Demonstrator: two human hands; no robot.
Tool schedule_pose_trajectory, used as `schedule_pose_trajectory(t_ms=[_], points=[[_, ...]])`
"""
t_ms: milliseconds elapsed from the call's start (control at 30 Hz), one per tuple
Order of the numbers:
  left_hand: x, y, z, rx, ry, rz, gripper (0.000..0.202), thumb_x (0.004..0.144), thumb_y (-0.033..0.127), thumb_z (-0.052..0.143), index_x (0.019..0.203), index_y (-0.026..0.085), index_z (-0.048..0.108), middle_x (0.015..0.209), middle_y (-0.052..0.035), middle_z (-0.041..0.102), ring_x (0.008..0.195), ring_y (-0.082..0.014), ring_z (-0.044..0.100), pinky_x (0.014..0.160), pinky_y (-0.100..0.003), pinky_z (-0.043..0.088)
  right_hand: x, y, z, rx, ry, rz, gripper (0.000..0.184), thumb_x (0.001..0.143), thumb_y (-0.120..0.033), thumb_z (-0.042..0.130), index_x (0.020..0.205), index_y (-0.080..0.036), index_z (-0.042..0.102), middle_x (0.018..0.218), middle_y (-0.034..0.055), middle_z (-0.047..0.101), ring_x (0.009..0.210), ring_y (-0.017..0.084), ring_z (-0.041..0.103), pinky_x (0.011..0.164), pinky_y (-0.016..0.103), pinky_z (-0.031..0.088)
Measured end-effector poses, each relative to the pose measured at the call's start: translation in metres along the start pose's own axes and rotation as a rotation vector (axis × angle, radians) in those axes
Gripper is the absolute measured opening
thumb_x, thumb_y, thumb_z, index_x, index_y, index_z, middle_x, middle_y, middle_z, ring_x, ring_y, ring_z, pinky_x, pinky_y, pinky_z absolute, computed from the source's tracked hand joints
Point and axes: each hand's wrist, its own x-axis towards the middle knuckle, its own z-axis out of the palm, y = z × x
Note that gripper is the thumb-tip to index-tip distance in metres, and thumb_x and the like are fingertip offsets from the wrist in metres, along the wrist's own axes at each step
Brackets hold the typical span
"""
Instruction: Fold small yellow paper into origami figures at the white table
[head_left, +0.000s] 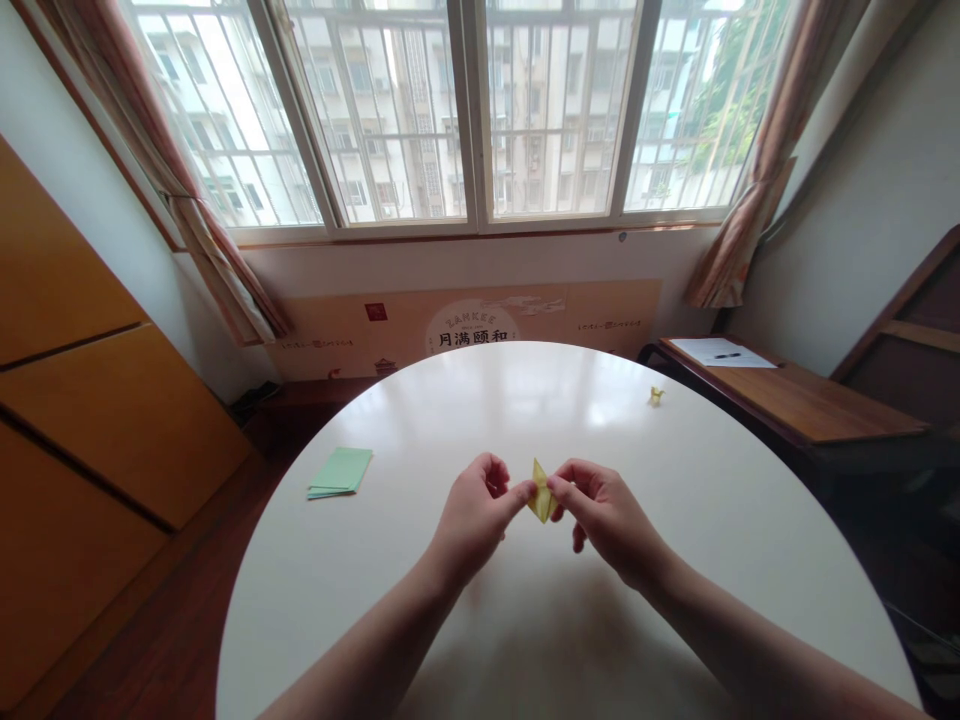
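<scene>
A small folded piece of yellow paper (541, 492) is held above the white round table (675, 500), pointed end up. My left hand (476, 515) pinches its left side between thumb and forefinger, the other fingers curled. My right hand (604, 512) pinches its right side the same way. Both hands hover over the table's middle, a little toward me.
A small stack of green paper sheets (340, 472) lies at the table's left. A tiny folded yellow paper figure (656, 396) sits at the far right of the table. A wooden side desk (810, 395) with a white sheet and pen (721, 353) stands to the right. Orange cabinets (82, 400) line the left.
</scene>
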Motion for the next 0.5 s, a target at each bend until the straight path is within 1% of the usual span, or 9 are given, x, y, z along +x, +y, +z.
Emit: schedule_pose_trajectory(t_ms=[67,100,167,233,300,367,433,500], points=[[-0.002,0.001,-0.002,0.125,0.057,0.123,0.031,0.075,0.036,0.071,0.065,0.019,0.047,0.059,0.0046,0.048,0.056,-0.0112,0.045,0.05,-0.022,0.037,0.0,0.0,0.0,0.004,0.005,-0.022,0.032,0.086,-0.046,0.063,0.078,-0.015,0.063,0.072,0.0053,0.064,0.06,0.016,0.059,0.036,0.02,0.047],[-0.003,0.003,-0.002,0.164,0.055,0.165,0.029,0.076,0.034,0.07,0.064,0.018,0.048,0.058,0.0042,0.049,0.056,-0.0113,0.046,0.052,-0.023,0.037,0.0,0.0,0.0,0.008,0.007,-0.031,0.032,0.086,-0.046,0.063,0.079,-0.015,0.063,0.073,0.0056,0.065,0.061,0.016,0.06,0.036,0.021,0.049],[-0.006,0.007,-0.003,0.178,0.019,0.193,0.021,0.079,0.031,0.067,0.068,0.017,0.056,0.063,0.0017,0.058,0.059,-0.0124,0.051,0.056,-0.025,0.041,0.0,0.001,0.0,0.013,0.001,-0.043,0.032,0.086,-0.047,0.064,0.079,-0.015,0.063,0.074,0.0061,0.065,0.063,0.017,0.062,0.037,0.022,0.05],[-0.009,0.01,-0.001,0.13,-0.035,0.161,0.015,0.081,0.031,0.065,0.076,0.017,0.063,0.071,-0.0016,0.065,0.062,-0.0144,0.057,0.056,-0.026,0.044,0.001,0.001,0.001,0.014,-0.018,-0.055,0.033,0.086,-0.047,0.064,0.08,-0.015,0.064,0.075,0.0071,0.067,0.064,0.018,0.063,0.038,0.023,0.052],[-0.01,0.011,0.001,0.033,-0.096,0.089,0.016,0.081,0.032,0.062,0.082,0.017,0.064,0.076,-0.0043,0.068,0.063,-0.0171,0.06,0.048,-0.024,0.045,0.001,0.001,0.001,0.004,-0.031,-0.077,0.033,0.088,-0.047,0.063,0.082,-0.014,0.065,0.076,0.0076,0.068,0.065,0.019,0.064,0.039,0.023,0.052],[-0.01,0.012,0.003,-0.094,-0.13,0.021,0.015,0.079,0.031,0.061,0.086,0.017,0.062,0.077,-0.0055,0.068,0.066,-0.0205,0.064,0.039,-0.023,0.043,0.001,0.0,0.001,-0.025,-0.035,-0.11,0.032,0.089,-0.047,0.062,0.085,-0.015,0.066,0.076,0.0073,0.068,0.068,0.02,0.065,0.04,0.023,0.053],[-0.01,0.013,0.004,-0.213,-0.13,-0.007,0.014,0.074,0.023,0.06,0.086,0.016,0.06,0.079,-0.0062,0.068,0.077,-0.0236,0.067,0.042,-0.023,0.047,0.0,-0.001,0.001,-0.063,-0.023,-0.156,0.032,0.09,-0.047,0.061,0.088,-0.016,0.068,0.08,0.0081,0.069,0.074,0.022,0.066,0.042,0.023,0.053],[-0.01,0.015,0.004,-0.314,-0.125,-0.048,0.017,0.071,0.017,0.056,0.087,0.016,0.06,0.084,-0.0074,0.067,0.087,-0.0255,0.068,0.047,-0.023,0.05,-0.001,-0.002,0.001,-0.111,0.013,-0.212,0.031,0.091,-0.046,0.059,0.091,-0.017,0.071,0.093,0.0105,0.069,0.082,0.024,0.067,0.045,0.025,0.054]])
